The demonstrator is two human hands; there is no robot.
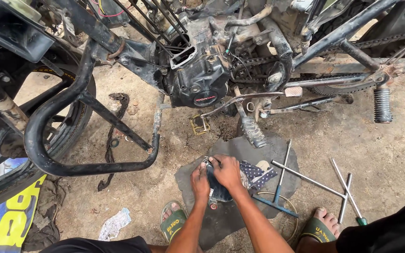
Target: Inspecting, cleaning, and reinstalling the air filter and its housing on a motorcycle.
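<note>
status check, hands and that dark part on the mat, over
Left hand and right hand both gripping dark engine part over grey mat. T-wrenches alongside, not obstructing.

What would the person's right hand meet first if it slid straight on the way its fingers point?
The right hand points up-left over the dark part it grips. Beyond lies bare ground, then probably the black crash guard tube, though depth is unclear.

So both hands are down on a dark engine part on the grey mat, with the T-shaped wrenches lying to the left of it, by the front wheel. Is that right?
Not quite. In the head view the T-shaped wrenches lie to the right of the dark engine part, not the left. The rest holds: the left hand and right hand are both on it, on the grey mat.
</note>
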